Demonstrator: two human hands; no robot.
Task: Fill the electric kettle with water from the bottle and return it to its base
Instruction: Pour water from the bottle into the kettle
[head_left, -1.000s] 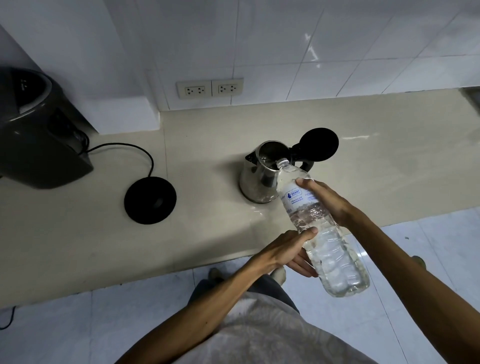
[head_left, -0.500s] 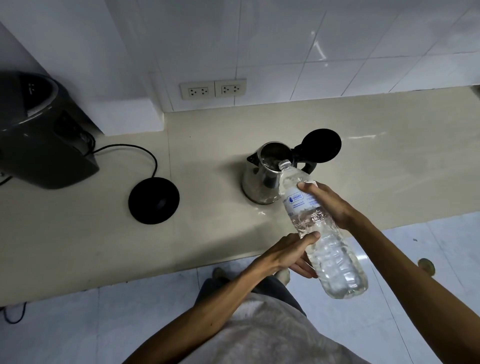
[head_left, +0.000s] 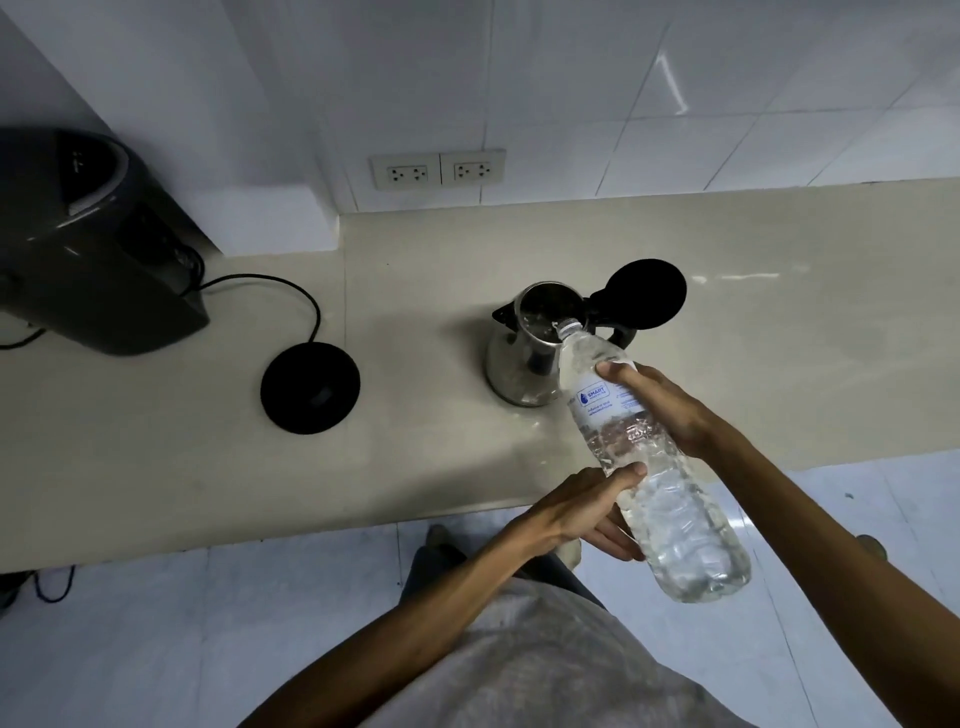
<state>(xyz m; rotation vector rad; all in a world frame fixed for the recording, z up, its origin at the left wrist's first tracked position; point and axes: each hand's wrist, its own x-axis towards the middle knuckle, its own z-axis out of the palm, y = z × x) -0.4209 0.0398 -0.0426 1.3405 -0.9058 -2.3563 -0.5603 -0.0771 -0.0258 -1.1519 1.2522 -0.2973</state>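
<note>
Since the earlier frame the bottle tips further, its neck over the open kettle on the beige counter below white tiles. The right hand clasps its label; left hand fingers pinch lower down. The base sits well apart, left.

- kettle: shiny polished metal, with a matt black plastic lid
- bottle: clear ribbed plastic, glossy paper-like label
- base: matt black plastic
- counter: smooth, faintly glossy beige stone
- wall tiles: glossy white
</note>
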